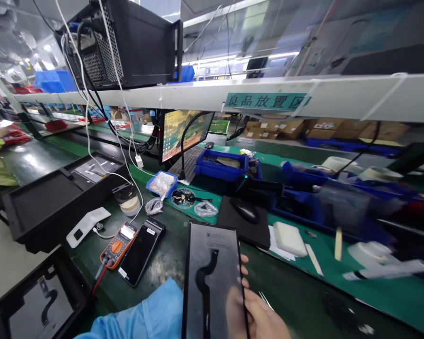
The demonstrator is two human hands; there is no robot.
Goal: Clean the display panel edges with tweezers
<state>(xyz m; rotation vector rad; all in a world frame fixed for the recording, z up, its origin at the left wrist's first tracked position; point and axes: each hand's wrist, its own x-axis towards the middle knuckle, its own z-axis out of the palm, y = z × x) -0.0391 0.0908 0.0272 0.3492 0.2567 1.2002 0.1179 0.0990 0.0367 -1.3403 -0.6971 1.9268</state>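
A flat black-edged display panel [215,235] is held up at the bottom middle, tilted toward me. A dark curved flex cable [202,280] lies along its face. My left arm, in a blue sleeve [144,313], passes behind the panel. Most of my left hand is hidden there; the fingertips curled around the right edge [245,271] look like its own. Lower on that edge, my right hand [263,316] closes on the panel. Two thin pale prongs [266,299] show beside it, too partly seen to name surely.
Left of the panel lie a phone-like device [139,254], an orange multimeter [116,246] and black trays [63,193]. Behind are a mouse [245,209], a monitor [185,134] and blue bins [219,167]. A white shelf beam [198,96] crosses above; white cables hang down at left.
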